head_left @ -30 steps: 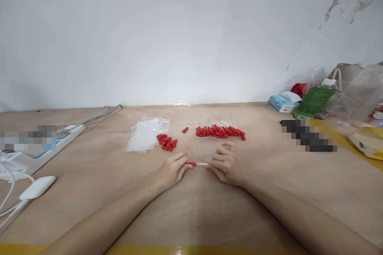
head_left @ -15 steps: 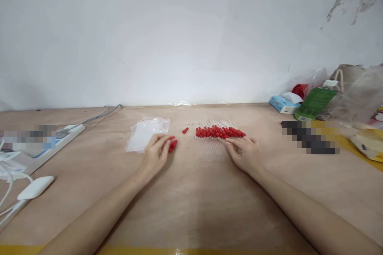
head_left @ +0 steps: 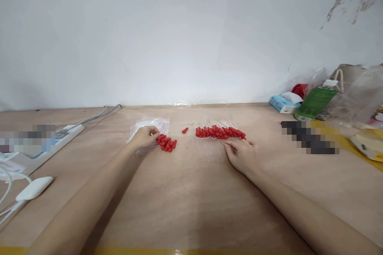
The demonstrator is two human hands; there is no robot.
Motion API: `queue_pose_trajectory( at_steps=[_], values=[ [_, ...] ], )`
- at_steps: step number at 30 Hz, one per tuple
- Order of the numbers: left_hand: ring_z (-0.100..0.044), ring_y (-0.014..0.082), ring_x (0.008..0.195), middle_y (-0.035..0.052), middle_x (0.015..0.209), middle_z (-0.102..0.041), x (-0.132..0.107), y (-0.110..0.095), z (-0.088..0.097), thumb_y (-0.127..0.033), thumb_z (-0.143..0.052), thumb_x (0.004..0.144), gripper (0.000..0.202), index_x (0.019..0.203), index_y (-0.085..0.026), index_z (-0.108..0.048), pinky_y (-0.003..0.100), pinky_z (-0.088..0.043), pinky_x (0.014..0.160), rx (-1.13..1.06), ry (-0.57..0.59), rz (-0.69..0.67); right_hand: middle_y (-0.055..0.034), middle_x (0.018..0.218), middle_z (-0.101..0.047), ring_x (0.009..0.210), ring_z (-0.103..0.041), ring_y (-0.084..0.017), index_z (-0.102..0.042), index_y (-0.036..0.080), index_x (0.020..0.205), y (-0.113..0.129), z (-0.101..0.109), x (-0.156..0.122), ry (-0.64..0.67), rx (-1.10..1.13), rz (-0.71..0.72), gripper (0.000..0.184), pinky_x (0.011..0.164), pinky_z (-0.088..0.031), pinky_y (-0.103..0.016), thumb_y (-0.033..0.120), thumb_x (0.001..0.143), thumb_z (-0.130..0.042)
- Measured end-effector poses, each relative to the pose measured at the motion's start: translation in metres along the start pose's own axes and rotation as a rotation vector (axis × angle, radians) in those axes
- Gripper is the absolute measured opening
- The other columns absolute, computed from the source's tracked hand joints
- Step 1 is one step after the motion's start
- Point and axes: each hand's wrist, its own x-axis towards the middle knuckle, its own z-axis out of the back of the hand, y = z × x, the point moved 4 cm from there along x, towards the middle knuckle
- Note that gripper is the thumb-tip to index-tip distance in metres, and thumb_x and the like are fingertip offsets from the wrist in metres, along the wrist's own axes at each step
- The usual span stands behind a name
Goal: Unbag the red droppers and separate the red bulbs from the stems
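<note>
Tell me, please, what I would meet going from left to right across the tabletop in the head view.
White mouse-shaped device → left hand → pile of loose red bulbs → single red-bulbed dropper → row of red-bulbed droppers → green bottle.

Left hand [head_left: 145,137] at red bulbs [head_left: 166,143]

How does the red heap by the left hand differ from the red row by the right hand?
The heap of red bulbs is small and jumbled; the row of droppers is longer and neatly lined up. The heap's bulbs are bare, while each of the row's carries a thin clear tube. Both are the same red.
</note>
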Motion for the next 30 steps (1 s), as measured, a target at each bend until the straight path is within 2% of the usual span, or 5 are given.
queue_pose_trajectory(
  at_steps=[4, 10, 15, 22, 30],
  values=[
    [-0.057, 0.0168, 0.067, -0.0002, 0.069, -0.065, -0.002, 0.006, 0.001, -0.043, -0.049, 0.068, 0.027, 0.068, -0.02, -0.063, 0.025, -0.043, 0.063, 0.013, 0.049, 0.03, -0.0018, 0.071, -0.067, 0.072, -0.056, -0.017, -0.068, 0.025, 0.087, 0.004, 0.0, 0.0, 0.023, 0.02, 0.044, 0.022, 0.077, -0.025, -0.034, 0.03, 0.082, -0.047],
    [-0.058, 0.0171, 0.069, 0.0013, 0.075, -0.067, 0.0, 0.005, 0.006, -0.048, -0.046, 0.071, 0.034, 0.076, -0.019, -0.064, 0.025, -0.043, 0.062, 0.036, 0.004, 0.058, -0.0029, 0.087, -0.066, 0.085, -0.054, -0.019, -0.063, 0.025, 0.1, 0.005, -0.005, -0.001, 0.138, 0.0, 0.092, 0.027, 0.079, -0.026, -0.036, 0.039, 0.083, -0.048],
    [-0.058, 0.0171, 0.069, 0.003, 0.081, -0.066, 0.008, -0.025, 0.001, -0.045, -0.044, 0.075, 0.033, 0.08, -0.018, -0.062, 0.026, -0.043, 0.063, 0.076, -0.034, 0.008, -0.004, 0.082, -0.064, 0.081, -0.053, -0.02, -0.062, 0.023, 0.098, 0.008, -0.005, -0.002, 0.177, -0.075, 0.139, 0.033, 0.076, -0.026, -0.036, 0.047, 0.081, -0.047],
    [-0.06, 0.0235, 0.083, 0.0057, 0.086, -0.067, 0.028, -0.082, -0.034, -0.043, -0.056, 0.069, 0.026, 0.079, -0.021, -0.064, 0.031, -0.043, 0.071, 0.183, 0.067, -0.091, -0.0043, 0.076, -0.063, 0.075, -0.053, -0.019, -0.063, 0.02, 0.084, 0.014, -0.002, -0.001, 0.226, -0.103, 0.217, 0.036, 0.072, -0.025, -0.034, 0.05, 0.083, -0.044],
    [-0.062, 0.0255, 0.072, 0.0096, 0.071, -0.067, 0.038, -0.102, -0.049, -0.04, -0.053, 0.072, 0.025, 0.064, -0.017, -0.061, 0.036, -0.042, 0.073, 0.303, 0.113, -0.019, -0.0036, 0.074, -0.064, 0.074, -0.054, -0.018, -0.064, 0.021, 0.084, 0.012, -0.004, -0.001, 0.175, -0.086, 0.208, 0.034, 0.07, -0.025, -0.033, 0.046, 0.086, -0.04]
  ],
)
